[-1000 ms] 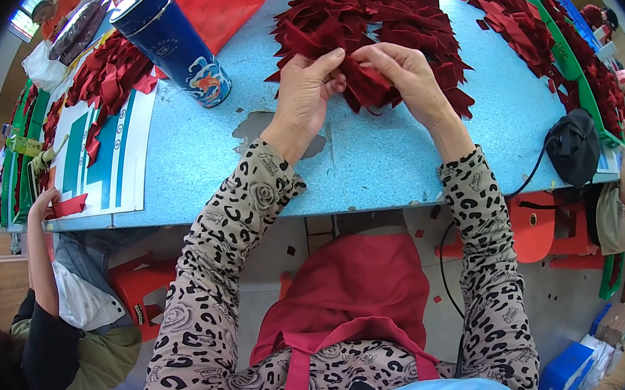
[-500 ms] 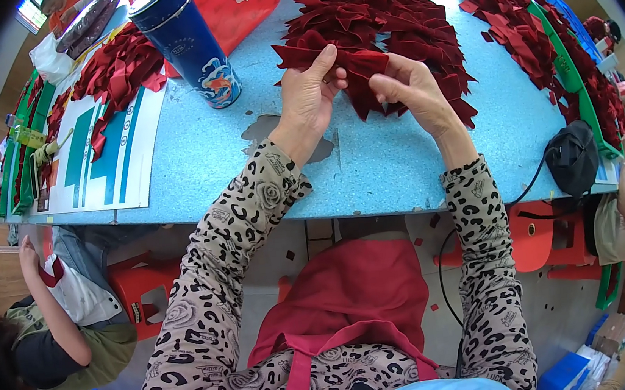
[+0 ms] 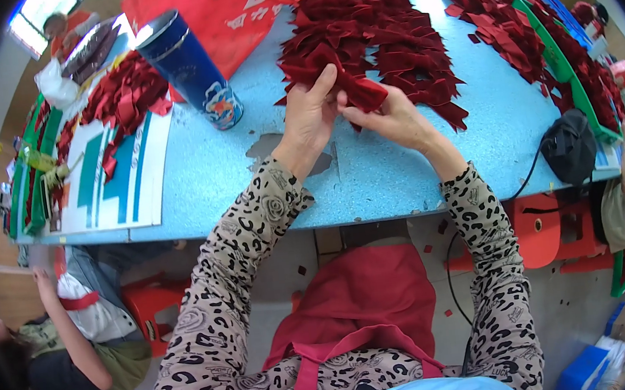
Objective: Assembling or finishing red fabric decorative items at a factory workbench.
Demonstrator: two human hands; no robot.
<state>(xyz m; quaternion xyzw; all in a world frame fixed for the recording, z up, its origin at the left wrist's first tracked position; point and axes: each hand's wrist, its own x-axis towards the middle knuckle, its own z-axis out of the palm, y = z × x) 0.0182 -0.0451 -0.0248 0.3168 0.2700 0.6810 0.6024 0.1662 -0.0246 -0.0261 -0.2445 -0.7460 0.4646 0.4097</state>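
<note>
Between both hands is a dark red velvet bow (image 3: 357, 90), held above the near end of the pile. My left hand (image 3: 313, 111) pinches its middle from the left, thumb on top. My right hand (image 3: 394, 119) has its fingers closed on the bow's right loop, the thumb close to the left fingertips. Beyond them a large heap of similar dark red bows (image 3: 411, 47) lies on the light blue table (image 3: 401, 170). The fingers cover part of the bow's centre.
A blue tumbler (image 3: 189, 67) stands left of my hands, by a red bag (image 3: 247, 11). Red fabric pieces (image 3: 123, 93) lie at far left. At right are more red pieces (image 3: 501, 30), a green tray (image 3: 561, 62) and a black pouch (image 3: 569, 147). People sit on both sides.
My right hand has moved left and slightly down, closer to my left hand. The bow has tilted, its right end now lower. The whole view has shifted slightly.
</note>
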